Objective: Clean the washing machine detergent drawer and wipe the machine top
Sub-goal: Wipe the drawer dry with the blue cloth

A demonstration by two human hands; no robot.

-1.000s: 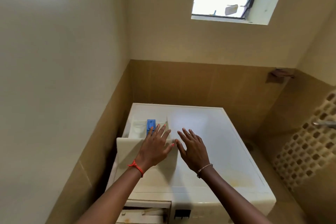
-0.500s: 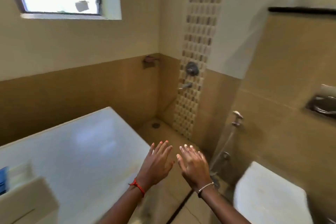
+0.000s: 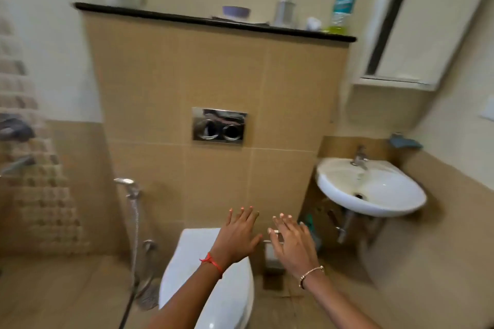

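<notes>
The washing machine and its detergent drawer are out of view. My left hand (image 3: 236,235), with a red thread on the wrist, hovers with fingers spread over the closed white toilet lid (image 3: 187,262). My right hand (image 3: 290,242), wearing a bead bracelet, is held beside it, fingers straight and empty. Neither hand touches anything.
A white wash basin (image 3: 369,189) with a tap hangs on the wall at right. A black ledge (image 3: 213,21) above the flush plate (image 3: 219,125) carries bottles and a small bowl. A hand sprayer (image 3: 128,187) with hose hangs at left. A mirror cabinet (image 3: 401,21) is at upper right.
The view has swung right, away from the washing machine and drawer, past the shower corner to the toilet and basin. Both hands lifted off the machine and stay open in the air.
</notes>
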